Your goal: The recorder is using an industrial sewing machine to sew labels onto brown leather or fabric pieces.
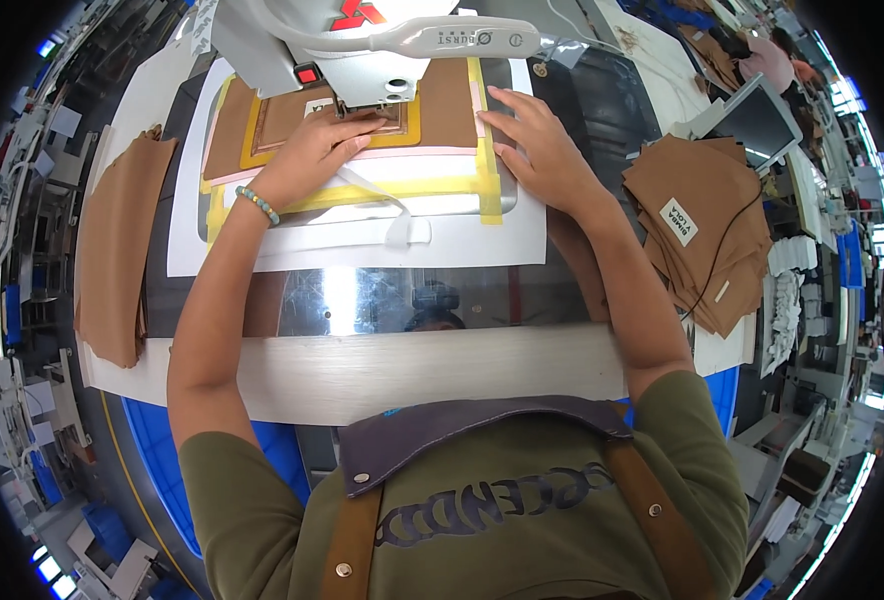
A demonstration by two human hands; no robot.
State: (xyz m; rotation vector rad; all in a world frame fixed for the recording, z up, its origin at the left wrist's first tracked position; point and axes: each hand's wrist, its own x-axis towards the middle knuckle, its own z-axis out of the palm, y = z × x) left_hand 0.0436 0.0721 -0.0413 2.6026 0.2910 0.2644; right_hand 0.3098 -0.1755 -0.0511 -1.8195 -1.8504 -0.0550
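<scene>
My left hand (317, 150) lies on the work under the white sewing machine head (322, 50), fingers stretched toward the presser foot (357, 105) over a yellow template frame (254, 145). A brown fabric piece (442, 100) with a pale label, partly covered, sits on a white board (517, 245) with yellow and pink tape strips. A narrow white strap (397, 225) trails from near my left thumb. My right hand (537, 155) rests at the board's right side, fingers spread, fingertips at the taped edge.
Folded brown fabric (117, 250) lies at left; a brown stack (712, 240) with a white label and a dark cable sits at right, near a small screen (752, 125). The table's pale front edge (432, 370) is before me, blue bins (152, 440) below. A co-worker (767, 65) is at far right.
</scene>
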